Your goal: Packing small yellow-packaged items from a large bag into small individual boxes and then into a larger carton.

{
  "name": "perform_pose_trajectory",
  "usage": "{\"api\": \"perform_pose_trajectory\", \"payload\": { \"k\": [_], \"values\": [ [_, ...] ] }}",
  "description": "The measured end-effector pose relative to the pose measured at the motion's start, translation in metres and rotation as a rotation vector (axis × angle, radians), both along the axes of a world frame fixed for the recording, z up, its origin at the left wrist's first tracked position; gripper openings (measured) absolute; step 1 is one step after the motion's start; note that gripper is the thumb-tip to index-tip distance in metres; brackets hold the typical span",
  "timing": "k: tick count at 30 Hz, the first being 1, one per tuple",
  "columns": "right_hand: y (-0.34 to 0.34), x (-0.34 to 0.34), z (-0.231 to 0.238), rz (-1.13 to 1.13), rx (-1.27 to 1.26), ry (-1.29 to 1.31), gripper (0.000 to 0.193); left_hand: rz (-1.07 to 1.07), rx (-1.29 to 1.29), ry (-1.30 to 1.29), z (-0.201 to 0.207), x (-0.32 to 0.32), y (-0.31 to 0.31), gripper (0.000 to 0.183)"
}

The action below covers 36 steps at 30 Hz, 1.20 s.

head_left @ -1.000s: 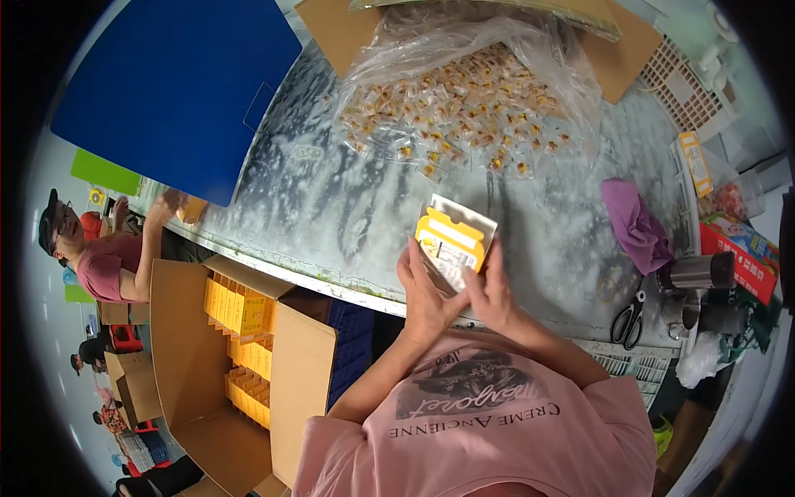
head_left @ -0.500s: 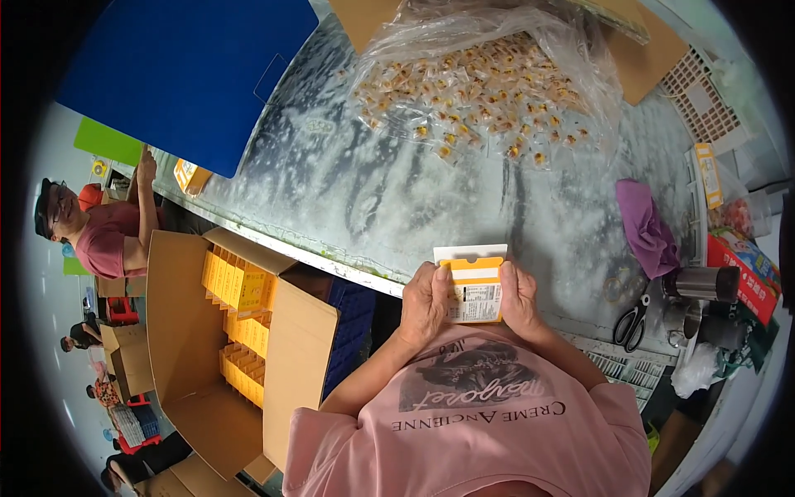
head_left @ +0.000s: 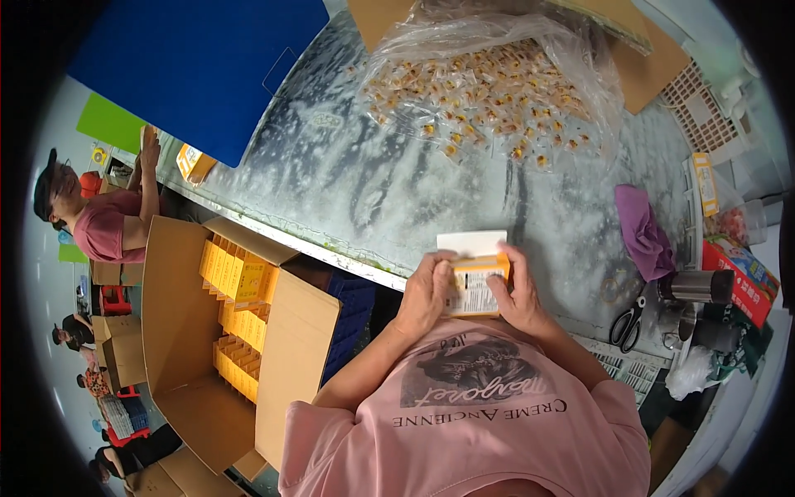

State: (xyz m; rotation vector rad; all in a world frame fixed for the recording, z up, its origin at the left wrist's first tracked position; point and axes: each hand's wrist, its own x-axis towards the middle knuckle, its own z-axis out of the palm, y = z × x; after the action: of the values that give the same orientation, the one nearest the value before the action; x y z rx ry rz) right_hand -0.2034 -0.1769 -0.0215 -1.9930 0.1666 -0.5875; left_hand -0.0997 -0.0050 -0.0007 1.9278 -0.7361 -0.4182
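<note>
Between my two hands, close to my chest at the table's near edge, is a small yellow-and-white carton (head_left: 474, 294) with a white flap standing up at its far end. My left hand (head_left: 427, 291) grips the carton's left side, thumb along the edge. My right hand (head_left: 518, 290) closes on the right side, its thumb bent over the printed face near the top and its fingers behind the edge. Farther out on the table, a clear plastic bag (head_left: 497, 87) lies spread with many small wrapped pieces in it, some spilling toward me.
To the left, an open cardboard box (head_left: 290, 364) holds rows of yellow cartons (head_left: 236, 269). A blue panel (head_left: 190, 66) covers the far left. On the right lie a purple cloth (head_left: 643, 232), black scissors (head_left: 628, 325) and a metal cup (head_left: 696, 286). A co-worker (head_left: 108, 215) stands beyond the box.
My right thumb has moved from the carton's right edge onto its upper printed face. The carton's top has tilted slightly. The co-worker's head has turned and their hands have risen.
</note>
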Motion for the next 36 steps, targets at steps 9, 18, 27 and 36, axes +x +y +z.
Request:
{"api": "perform_pose_trajectory", "payload": {
  "k": [9,18,27,36],
  "values": [
    [-0.021,0.046,-0.043,0.115,1.098,0.271,0.037,-0.160,0.103,-0.537,0.067,0.021,0.038,0.057],
    [0.089,0.084,0.037,0.435,0.998,0.553,0.075,-0.140,0.348,-0.875,0.103,0.013,0.162,0.048],
    [0.116,0.122,0.004,0.497,0.615,0.618,0.046,0.714,0.721,-0.660,0.062,0.057,0.337,0.047],
    [0.087,0.126,-0.041,0.342,-0.084,0.226,0.030,0.619,1.025,-0.975,-0.082,0.151,0.367,0.059]
  ]
}}
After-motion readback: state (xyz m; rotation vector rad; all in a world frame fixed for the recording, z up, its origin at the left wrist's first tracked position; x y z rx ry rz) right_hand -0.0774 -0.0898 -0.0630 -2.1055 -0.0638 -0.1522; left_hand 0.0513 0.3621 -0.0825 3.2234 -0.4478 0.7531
